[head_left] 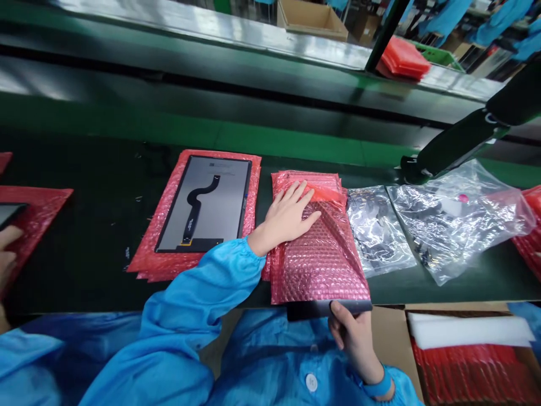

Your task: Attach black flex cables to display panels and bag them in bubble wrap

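Note:
My left hand [291,217] lies flat with spread fingers on the upper part of a pink bubble-wrap bag [321,254]. At the bag's near end, the thumb and fingers of my right hand [353,332] grip a dark screen panel [308,310]. Only a strip of this panel shows past the bag; whether the rest is inside or under it, I cannot tell. To the left of my left hand, a tablet display [220,208] rests back side up on a stack of pink bubble bags [152,265]. A curved black flex cable [194,206] lies across its grey back.
Clear plastic bags [456,220] with small dark parts lie to the right, under a black jointed arm [452,141]. A cardboard box [393,338] with red bags and white foam [469,331] stands at lower right. A co-worker's hand [7,254] is at far left.

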Demonstrator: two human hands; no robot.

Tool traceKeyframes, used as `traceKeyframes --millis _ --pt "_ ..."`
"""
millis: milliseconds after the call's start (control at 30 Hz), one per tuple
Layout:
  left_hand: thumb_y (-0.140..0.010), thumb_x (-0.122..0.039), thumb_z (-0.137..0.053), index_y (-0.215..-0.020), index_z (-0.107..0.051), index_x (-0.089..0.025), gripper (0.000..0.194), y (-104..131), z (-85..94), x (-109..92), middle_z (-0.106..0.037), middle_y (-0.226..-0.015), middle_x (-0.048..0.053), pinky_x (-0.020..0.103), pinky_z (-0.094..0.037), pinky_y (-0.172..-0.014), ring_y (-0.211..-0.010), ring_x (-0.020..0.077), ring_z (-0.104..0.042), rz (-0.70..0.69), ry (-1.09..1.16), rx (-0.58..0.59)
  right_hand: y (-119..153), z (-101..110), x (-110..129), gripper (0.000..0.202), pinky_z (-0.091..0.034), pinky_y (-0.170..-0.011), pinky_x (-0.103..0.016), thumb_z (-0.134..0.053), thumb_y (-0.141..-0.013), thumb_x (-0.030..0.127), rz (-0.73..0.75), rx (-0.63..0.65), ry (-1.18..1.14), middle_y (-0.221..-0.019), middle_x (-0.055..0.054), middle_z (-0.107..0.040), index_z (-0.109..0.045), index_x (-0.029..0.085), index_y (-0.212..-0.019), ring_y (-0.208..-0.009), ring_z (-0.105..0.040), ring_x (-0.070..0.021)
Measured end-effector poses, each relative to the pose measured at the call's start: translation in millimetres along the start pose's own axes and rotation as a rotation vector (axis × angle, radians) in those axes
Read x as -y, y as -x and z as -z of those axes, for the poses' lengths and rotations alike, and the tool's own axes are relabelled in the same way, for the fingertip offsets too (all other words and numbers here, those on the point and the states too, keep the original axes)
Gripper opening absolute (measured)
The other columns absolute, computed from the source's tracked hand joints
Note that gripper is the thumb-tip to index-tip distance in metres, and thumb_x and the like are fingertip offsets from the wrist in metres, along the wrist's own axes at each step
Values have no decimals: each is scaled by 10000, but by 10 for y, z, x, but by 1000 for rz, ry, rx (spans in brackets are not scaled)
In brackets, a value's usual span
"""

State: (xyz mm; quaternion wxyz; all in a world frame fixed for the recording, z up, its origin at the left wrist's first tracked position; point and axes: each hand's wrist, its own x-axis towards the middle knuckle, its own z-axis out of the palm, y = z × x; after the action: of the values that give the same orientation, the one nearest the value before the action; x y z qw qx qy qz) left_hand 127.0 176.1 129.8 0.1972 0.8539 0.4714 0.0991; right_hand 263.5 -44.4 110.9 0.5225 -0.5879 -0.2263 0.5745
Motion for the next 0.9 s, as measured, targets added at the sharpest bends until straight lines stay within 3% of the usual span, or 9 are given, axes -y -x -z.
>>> traceKeyframes --millis 133,233,333,400,467,600,700,833,900 --pt "-1067 -508 -410 -1631 -355 -118 688 -28 35 -25 -210 -1755 140 522 -184 -1336 -1646 306 -160 41 -13 38 348 245 95 481 -261 -327 -184 -941 -664 520 -63 -115 -10 -387 79 -480 -565 229 -736 -274 -360 -68" --pt "-1069 -510 -394 -1627 -365 -121 681 -21 40 -61 -224 -1752 136 517 -179 -1339 -1647 293 -160 25 7 46 516 553 240 454 -294 -316 -205 -947 -680 461 -35 -224 -11 -426 80 -515 -623 255 -922 -278 -407 -103" --pt "-1065 -510 -385 -1612 -393 -127 668 0 1 -117 -249 -1743 141 540 -187 -1336 -1645 302 -169 -20 26 21 512 900 290 390 -265 -305 -200 -899 -735 442 36 -222 5 -423 69 -515 -642 254 -960 -273 -400 -106" --pt "-1061 -497 -389 -1602 -408 -120 660 9 -36 -154 -254 -1739 154 566 -187 -1332 -1644 320 -168 -20 27 -15 445 1037 219 379 -243 -303 -191 -868 -768 467 -1 -167 23 -429 64 -527 -634 241 -960 -263 -380 -96" --pt "-1065 -489 -377 -1596 -411 -101 659 10 -70 -180 -236 -1743 167 572 -181 -1331 -1643 335 -162 -6 22 -47 373 1032 96 404 -243 -309 -185 -853 -790 500 -87 -73 57 -450 53 -559 -619 225 -972 -259 -383 -91" --pt "-1083 -524 -323 -1585 -427 -101 664 0 -105 -186 -249 -1742 170 574 -192 -1326 -1635 339 -195 14 17 -93 354 718 -12 436 -317 -344 -197 -844 -802 559 -191 121 103 -411 57 -539 -588 222 -904 -269 -421 -102" --pt "-1082 -529 -332 -1575 -448 -117 653 -2 -107 -186 -282 -1731 166 588 -194 -1325 -1628 339 -224 19 19 -102 452 601 149 433 -360 -373 -206 -888 -760 524 -199 44 80 -383 73 -515 -600 230 -893 -286 -419 -98" --pt "-1076 -542 -353 -1584 -436 -115 669 6 -104 -238 -274 -1735 158 605 -154 -1333 -1633 339 -204 33 28 -81 516 811 317 534 -292 -339 -176 -911 -722 480 -225 -79 67 -407 77 -544 -642 220 -1103 -273 -390 -89" --pt "-1072 -535 -378 -1591 -418 -95 682 12 -100 -275 -253 -1740 171 618 -141 -1332 -1637 354 -181 44 19 -78 462 895 274 474 -264 -326 -158 -901 -739 469 -230 -59 65 -452 64 -579 -642 215 -1046 -262 -373 -68"
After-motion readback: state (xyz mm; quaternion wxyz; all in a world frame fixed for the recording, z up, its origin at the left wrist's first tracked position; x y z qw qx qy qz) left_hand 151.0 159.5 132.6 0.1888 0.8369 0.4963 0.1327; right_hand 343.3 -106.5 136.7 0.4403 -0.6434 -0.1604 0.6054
